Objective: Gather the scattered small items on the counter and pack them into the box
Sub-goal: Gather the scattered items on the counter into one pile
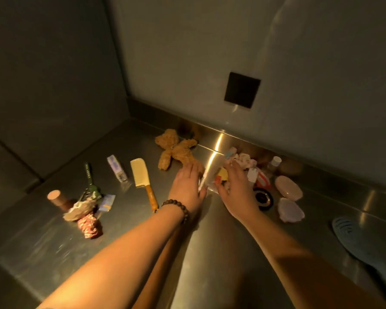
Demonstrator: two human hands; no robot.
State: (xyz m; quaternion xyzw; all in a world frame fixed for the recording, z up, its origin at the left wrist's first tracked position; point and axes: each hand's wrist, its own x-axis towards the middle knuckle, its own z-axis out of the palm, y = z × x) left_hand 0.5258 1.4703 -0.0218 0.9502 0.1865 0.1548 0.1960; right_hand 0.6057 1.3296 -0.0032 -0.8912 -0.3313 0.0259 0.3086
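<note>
Here, looking down from my head, both my hands are at a clear plastic box (211, 172) standing on the steel counter (143, 237) close to its back edge. My left hand (187, 186), with a beaded bracelet (177, 209) on the wrist, lies flat against the box's left wall, fingers straight and relaxed. My right hand (236, 190) reaches over the box's right side with fingers spread; I cannot tell whether it grips anything, since the box's glare blurs the fingertips. A yellow item (223, 173) shows through the box between my hands.

A brown teddy bear (176, 149) lies by the back edge, just beyond my left hand. Further left along the counter lie a cream comb with an orange handle (142, 177), a small purple-and-white tube (117, 168) and a dark green pen-like item (88, 172). Near the left edge sit a brown cylinder with a pale top (57, 198), a crumpled wrapper (80, 210), a red-and-white patterned bundle (89, 226) and a small pale sachet (107, 201).

To the right of the box are a heap of pale fabric (243, 159), a small clear bottle (274, 163), a black round compact (263, 198), and two pale oval containers (288, 188), the nearer one (290, 210) just beside the other. A blue ridged pad (352, 237) lies at the right edge.
</note>
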